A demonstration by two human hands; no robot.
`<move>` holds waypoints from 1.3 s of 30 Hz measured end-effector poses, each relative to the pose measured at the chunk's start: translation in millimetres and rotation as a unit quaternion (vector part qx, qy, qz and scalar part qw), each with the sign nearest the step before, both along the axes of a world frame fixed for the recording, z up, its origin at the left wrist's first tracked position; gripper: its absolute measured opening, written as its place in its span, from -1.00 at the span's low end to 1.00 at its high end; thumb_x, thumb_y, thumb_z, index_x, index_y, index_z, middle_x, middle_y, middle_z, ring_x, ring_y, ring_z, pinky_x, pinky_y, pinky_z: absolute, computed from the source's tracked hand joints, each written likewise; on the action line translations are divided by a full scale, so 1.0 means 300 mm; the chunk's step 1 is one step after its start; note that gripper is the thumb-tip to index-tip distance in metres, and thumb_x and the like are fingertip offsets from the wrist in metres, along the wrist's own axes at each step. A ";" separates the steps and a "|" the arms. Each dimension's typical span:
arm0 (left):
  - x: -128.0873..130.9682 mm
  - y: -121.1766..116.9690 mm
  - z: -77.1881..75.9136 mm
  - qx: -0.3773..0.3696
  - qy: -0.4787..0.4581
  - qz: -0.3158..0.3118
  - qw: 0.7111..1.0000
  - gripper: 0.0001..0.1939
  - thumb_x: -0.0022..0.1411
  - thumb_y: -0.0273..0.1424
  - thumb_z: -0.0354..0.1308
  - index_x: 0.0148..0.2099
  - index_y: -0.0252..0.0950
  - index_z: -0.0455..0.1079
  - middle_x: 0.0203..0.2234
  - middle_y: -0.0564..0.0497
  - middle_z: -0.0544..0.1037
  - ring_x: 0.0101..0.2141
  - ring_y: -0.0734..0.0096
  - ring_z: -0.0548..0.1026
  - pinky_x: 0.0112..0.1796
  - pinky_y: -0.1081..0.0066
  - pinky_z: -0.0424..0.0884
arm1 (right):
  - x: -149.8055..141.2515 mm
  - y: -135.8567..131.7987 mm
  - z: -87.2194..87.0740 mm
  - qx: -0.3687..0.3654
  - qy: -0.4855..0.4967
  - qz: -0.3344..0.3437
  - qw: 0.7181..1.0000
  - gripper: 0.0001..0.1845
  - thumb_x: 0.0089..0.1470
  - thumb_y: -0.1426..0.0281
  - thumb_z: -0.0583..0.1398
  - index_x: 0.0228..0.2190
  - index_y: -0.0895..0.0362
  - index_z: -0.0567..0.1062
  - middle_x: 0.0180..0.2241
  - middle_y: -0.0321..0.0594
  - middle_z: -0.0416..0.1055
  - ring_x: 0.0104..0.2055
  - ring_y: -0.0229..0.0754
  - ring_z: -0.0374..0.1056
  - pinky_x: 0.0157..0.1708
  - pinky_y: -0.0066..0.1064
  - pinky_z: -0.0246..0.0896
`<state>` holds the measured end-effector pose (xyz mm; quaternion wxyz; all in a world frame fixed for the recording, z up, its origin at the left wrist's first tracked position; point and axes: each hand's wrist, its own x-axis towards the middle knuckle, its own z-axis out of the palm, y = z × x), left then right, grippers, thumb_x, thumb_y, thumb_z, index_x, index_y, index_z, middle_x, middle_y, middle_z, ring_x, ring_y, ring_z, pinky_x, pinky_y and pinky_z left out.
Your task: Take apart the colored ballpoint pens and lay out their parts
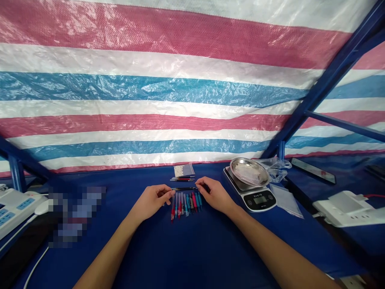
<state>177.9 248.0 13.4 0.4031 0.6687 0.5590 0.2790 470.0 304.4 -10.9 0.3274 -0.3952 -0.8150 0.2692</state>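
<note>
Both my hands hold one thin dark pen [184, 188] crosswise over the blue table. My left hand [152, 201] pinches its left end; my right hand [215, 194] pinches its right end. Just below the pen lies a row of several red, blue and clear pen parts [186, 204]. A few more thin pens [182, 179] lie just beyond, in front of a small clear bag of white bits [183, 170].
A digital scale [254, 192] with a metal dish [249, 171] stands right of my hands, with clear plastic bags [285, 198] beside it. White power strips sit at far left [13, 204] and far right [350, 208]. A striped tarp forms the back wall; blue metal bars frame it.
</note>
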 end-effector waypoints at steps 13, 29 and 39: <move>-0.018 0.015 -0.030 0.203 0.161 0.067 0.964 -0.80 0.44 -0.24 0.16 -0.07 -0.15 0.60 -0.13 -0.05 0.63 -0.06 0.13 0.56 -0.12 0.27 0.46 | 0.030 0.025 -0.012 0.048 -0.018 0.013 0.999 -0.86 0.39 0.43 0.19 -0.16 0.07 0.58 -0.17 -0.16 0.54 -0.06 -0.06 0.43 0.01 -0.20 0.33; -0.016 0.008 -0.059 0.252 0.241 -0.018 0.937 -0.72 0.53 -0.30 0.06 0.17 -0.16 0.49 -0.01 -0.09 0.57 -0.01 0.09 0.48 0.06 0.08 0.46 | 0.036 0.022 0.000 0.066 -0.048 0.036 0.996 -0.79 0.41 0.27 0.22 -0.01 0.01 0.60 0.00 -0.11 0.54 0.12 0.01 0.39 0.18 -0.06 0.33; 0.007 0.021 -0.067 0.279 0.218 -0.017 0.935 -0.65 0.57 -0.29 -0.01 0.25 -0.17 0.45 0.16 -0.13 0.49 0.14 0.03 0.43 0.20 -0.01 0.39 | 0.023 0.028 0.011 0.083 -0.119 0.083 0.986 -0.55 0.47 0.18 0.13 0.29 -0.05 0.47 0.29 -0.18 0.45 0.47 0.12 0.07 0.42 0.16 0.09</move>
